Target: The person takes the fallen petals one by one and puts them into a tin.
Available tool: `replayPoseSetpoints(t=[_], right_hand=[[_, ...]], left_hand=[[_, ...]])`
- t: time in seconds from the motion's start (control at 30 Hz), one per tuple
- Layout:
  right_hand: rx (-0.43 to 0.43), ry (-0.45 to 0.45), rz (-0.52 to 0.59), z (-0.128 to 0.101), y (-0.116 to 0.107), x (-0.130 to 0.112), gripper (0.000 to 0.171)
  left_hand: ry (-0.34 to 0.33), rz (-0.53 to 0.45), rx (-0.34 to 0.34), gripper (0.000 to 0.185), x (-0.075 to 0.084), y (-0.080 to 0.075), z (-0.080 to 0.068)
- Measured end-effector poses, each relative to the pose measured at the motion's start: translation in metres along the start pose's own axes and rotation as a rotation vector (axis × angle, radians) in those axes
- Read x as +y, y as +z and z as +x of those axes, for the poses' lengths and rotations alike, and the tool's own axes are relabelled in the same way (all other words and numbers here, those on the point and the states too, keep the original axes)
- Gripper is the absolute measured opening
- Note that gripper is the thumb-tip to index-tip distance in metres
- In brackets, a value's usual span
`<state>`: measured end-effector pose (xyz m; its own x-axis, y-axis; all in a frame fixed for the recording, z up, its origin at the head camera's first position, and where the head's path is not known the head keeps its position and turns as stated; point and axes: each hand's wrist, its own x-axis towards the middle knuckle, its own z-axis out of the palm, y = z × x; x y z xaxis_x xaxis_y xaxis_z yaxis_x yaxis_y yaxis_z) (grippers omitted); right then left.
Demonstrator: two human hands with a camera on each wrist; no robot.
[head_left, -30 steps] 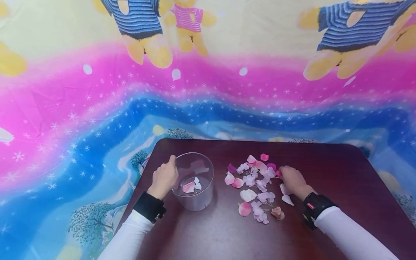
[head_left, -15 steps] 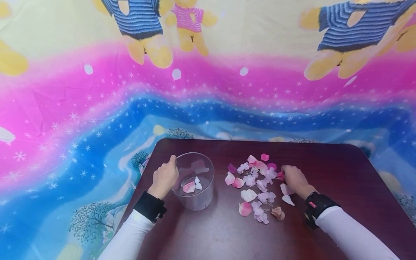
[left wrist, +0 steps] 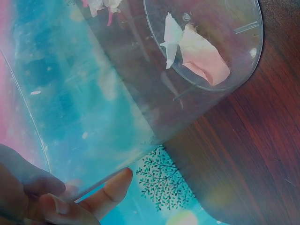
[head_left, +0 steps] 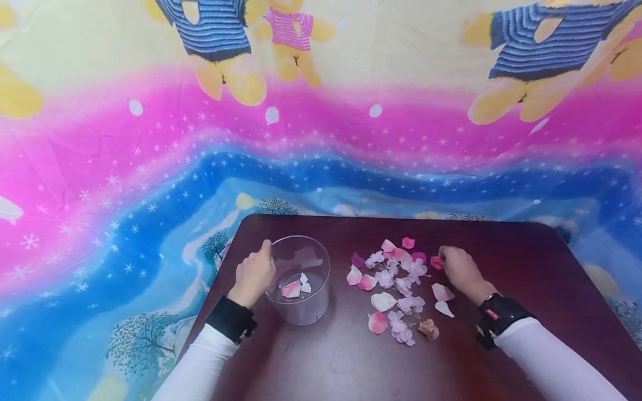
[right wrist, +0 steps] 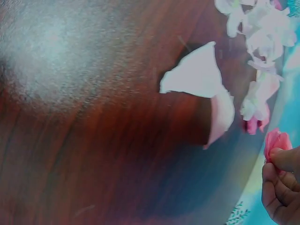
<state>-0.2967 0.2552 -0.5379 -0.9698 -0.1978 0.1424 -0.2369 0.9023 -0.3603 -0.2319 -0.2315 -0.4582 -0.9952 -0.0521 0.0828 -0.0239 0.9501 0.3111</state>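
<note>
A clear plastic cup (head_left: 301, 287) stands on the dark wooden table (head_left: 526, 262), with a pink petal (head_left: 291, 288) and a white petal (left wrist: 171, 36) at its bottom. My left hand (head_left: 254, 273) grips the cup's left rim and wall; its fingers (left wrist: 110, 190) curl round the clear wall. To the right lies a scatter of pink and white petals (head_left: 393, 284). My right hand (head_left: 458, 270) is at the pile's right edge and pinches a small deep-pink petal (head_left: 436, 262), which shows between the fingertips (right wrist: 276, 159) in the right wrist view.
A bright cartoon-print cloth (head_left: 150, 167) hangs behind and beside the table. Two pale petals (right wrist: 201, 79) lie loose near my right wrist. A brownish bud (head_left: 428, 328) sits at the pile's near edge. Bare tabletop (head_left: 331, 362) stretches toward me.
My right hand has lifted slightly and drawn back to the right with the deep-pink petal pinched in its fingertips. The left hand and cup have stayed still.
</note>
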Motion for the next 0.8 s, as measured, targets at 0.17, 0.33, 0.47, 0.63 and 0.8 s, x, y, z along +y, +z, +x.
replayPoseSetpoints(t=[0.17,0.33,0.47,0.63,0.8], right_hand=[[0.024,-0.024,0.002,0.000,-0.010,-0.008,0.011],[0.051,-0.052,0.002,0.000,-0.019,-0.019,0.009],[0.070,-0.079,0.001,-0.001,-0.026,-0.029,0.008],[0.113,-0.140,0.011,-0.003,-0.035,-0.043,0.008],[0.162,-0.205,0.020,-0.004,-0.044,-0.056,0.008]], left_hand=[[0.002,0.001,0.000,0.016,0.000,0.000,0.000],[0.002,0.002,0.002,0.017,0.000,0.000,-0.001],[-0.001,0.001,0.000,0.017,0.000,0.000,-0.001],[0.004,-0.001,0.009,0.017,0.000,0.000,-0.001],[0.006,0.003,0.018,0.016,0.000,0.000,-0.001]])
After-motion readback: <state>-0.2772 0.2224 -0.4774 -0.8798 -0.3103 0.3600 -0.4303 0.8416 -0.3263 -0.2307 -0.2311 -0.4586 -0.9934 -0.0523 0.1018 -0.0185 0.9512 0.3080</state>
